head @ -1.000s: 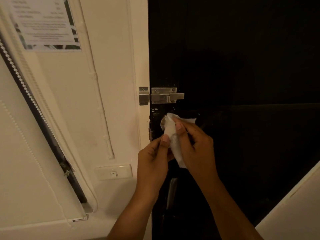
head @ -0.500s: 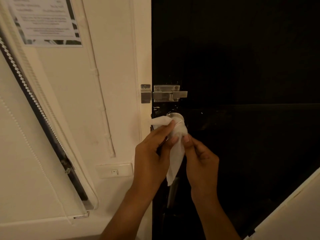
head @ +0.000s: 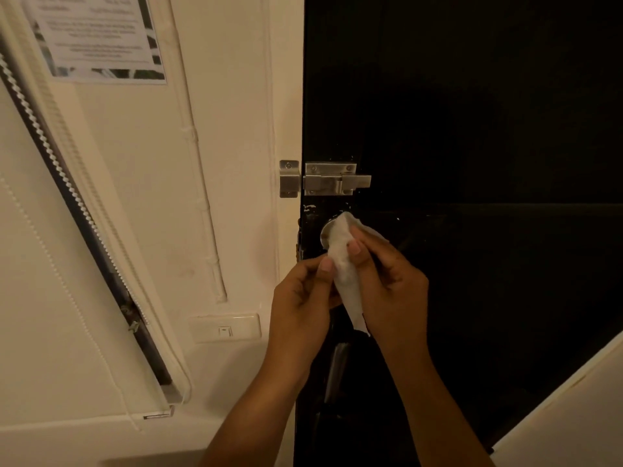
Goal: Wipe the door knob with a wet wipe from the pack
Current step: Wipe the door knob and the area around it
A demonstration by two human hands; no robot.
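Both hands are pinching the wipe [head: 344, 261] at frame centre: left hand [head: 300, 305] gripping its left edge, right hand [head: 387, 284] pressing it over the knob [head: 326, 232].

Door [head: 472, 112], right of frame: black. Wet wipe [head: 344, 264], centre: white. Latch [head: 333, 180]: silver. Wall [head: 135, 197], left: cream.

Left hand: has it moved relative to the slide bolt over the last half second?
Yes. The left hand has dropped down and back from the door knob, farther below the slide bolt; it now pinches the wet wipe lower.
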